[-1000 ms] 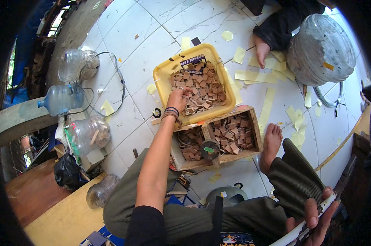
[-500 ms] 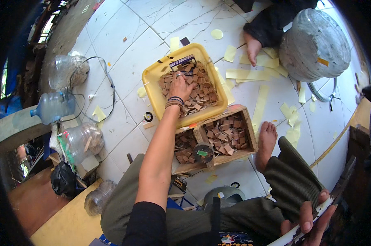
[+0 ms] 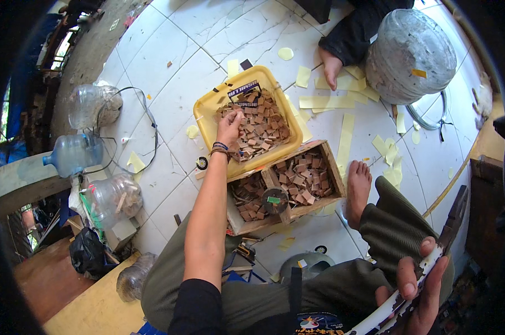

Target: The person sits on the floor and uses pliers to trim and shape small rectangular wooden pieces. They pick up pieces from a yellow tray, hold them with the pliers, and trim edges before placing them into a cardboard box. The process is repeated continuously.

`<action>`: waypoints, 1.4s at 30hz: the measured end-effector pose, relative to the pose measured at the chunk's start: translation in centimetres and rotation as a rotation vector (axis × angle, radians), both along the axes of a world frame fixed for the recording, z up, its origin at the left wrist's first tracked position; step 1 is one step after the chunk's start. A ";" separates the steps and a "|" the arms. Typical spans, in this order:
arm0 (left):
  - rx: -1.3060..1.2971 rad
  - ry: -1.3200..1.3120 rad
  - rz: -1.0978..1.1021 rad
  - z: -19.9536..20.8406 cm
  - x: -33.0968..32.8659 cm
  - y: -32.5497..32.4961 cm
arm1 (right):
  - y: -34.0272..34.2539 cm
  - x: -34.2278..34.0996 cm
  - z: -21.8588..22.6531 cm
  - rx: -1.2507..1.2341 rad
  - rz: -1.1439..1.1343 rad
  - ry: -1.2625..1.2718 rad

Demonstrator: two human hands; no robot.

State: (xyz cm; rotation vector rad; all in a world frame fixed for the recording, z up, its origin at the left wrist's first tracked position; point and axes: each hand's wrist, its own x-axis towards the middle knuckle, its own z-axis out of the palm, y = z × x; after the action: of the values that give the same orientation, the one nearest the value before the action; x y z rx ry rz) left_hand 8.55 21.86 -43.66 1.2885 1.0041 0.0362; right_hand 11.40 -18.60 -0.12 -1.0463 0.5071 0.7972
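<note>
My left hand (image 3: 228, 127) is over the left part of a yellow plastic tub (image 3: 206, 146), its fingers curled together among small square brown pieces (image 3: 265, 124). Whatever the fingertips pinch is hidden. At the lower right, my right hand (image 3: 417, 285) is wrapped round the white, chipped handles of a pair of pliers (image 3: 452, 220), whose dark jaws point up and away. Against the tub's near side stands a wooden box (image 3: 342, 187) with two compartments, both holding more brown pieces. On its divider sits a dark round block (image 3: 275, 200) with a green piece on top.
Yellow paper strips (image 3: 325, 102) lie on the white tiled floor. Another person's foot (image 3: 330, 68) and a big cloudy plastic bottle (image 3: 411, 58) are at the far right. Several bottles, including a blue one (image 3: 74, 152), and a black cable (image 3: 152, 120) lie left. My bare foot (image 3: 359, 192) is beside the box.
My left hand has drawn back toward the tub's left side, and its spread fingers have curled together. My right hand has raised the pliers slightly; more of the jaws shows.
</note>
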 end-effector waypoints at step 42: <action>-0.252 -0.201 -0.729 44.3 -8.4 -21.6 | -4.0 -1.7 -3.1 -0.145 0.479 -1.303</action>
State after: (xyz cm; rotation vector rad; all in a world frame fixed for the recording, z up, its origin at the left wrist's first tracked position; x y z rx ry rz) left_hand 0.12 0.24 0.66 1.3182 0.3149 -0.4953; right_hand 9.68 -22.64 -3.23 -1.5935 -0.8308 0.3339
